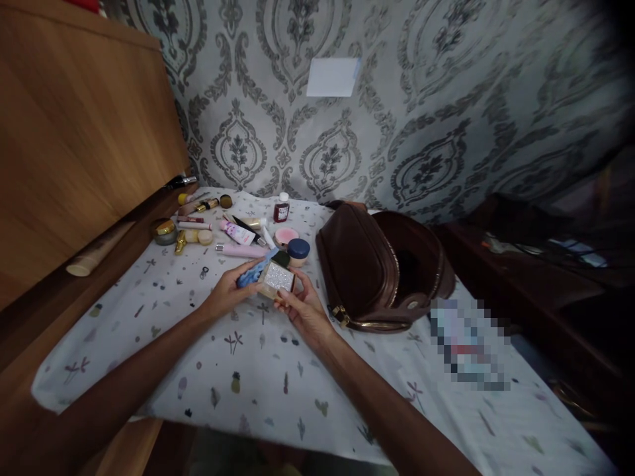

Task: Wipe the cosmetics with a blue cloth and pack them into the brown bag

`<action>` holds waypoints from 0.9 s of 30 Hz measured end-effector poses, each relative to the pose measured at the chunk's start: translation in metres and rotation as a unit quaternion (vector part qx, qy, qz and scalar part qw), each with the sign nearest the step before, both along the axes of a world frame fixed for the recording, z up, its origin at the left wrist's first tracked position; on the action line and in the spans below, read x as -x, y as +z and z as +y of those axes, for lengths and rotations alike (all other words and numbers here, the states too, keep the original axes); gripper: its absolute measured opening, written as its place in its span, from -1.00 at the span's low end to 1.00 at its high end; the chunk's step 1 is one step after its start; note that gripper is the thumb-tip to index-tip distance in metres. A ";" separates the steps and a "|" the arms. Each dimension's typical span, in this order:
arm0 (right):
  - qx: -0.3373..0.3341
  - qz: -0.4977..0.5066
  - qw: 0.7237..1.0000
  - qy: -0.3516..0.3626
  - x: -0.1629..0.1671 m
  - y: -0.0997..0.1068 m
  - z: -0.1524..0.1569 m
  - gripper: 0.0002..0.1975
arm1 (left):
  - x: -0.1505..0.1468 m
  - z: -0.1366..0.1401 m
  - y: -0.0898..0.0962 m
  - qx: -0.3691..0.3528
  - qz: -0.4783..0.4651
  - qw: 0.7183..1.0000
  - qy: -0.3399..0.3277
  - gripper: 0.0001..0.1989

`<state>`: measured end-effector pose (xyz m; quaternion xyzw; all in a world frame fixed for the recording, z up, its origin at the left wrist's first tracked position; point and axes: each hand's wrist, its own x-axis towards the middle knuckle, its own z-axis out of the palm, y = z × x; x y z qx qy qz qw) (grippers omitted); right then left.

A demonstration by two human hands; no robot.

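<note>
Gold-lidded jar (165,233) on tabletop (262,383), 10 o'clock from glittery case (278,277). Left hand (234,284) grasps blue textured item (252,271) and the case's left side. White-capped, dark-red bottle (281,210) at 12 o'clock; navy-lidded jar (298,251), shut, at 1. Right hand (306,309) pinches the case's right edge. Brown bag (354,271) at 3 o'clock, unzipped; contents too dark to tell.

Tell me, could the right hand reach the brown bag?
Probably yes: only cloth appears between the right hand and the brown bag, though that hand holds a glittery square item.
</note>
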<state>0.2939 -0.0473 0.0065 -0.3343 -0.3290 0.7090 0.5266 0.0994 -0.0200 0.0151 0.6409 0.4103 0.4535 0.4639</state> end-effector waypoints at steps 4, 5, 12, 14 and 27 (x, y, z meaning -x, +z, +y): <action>-0.020 0.001 1.000 -0.003 0.002 -0.003 0.000 -0.23 | 0.001 0.001 -0.004 -0.006 0.025 0.996 0.085 -0.50; -0.023 -0.001 1.000 -0.008 0.002 -0.004 0.000 -0.23 | 0.002 0.001 -0.005 -0.002 0.026 0.995 0.097 -0.52; -0.076 -0.091 0.990 -0.076 0.005 -0.012 0.003 -0.25 | -0.001 -0.005 -0.003 -0.065 0.065 0.985 0.148 -0.68; -0.090 -0.116 0.986 -0.083 0.005 -0.013 0.003 -0.23 | -0.003 -0.007 -0.001 -0.110 0.099 0.979 0.142 -0.72; -0.137 -0.218 0.964 -0.072 0.002 -0.011 0.001 -0.15 | 0.001 -0.005 -0.009 -0.212 0.245 0.943 0.078 -0.65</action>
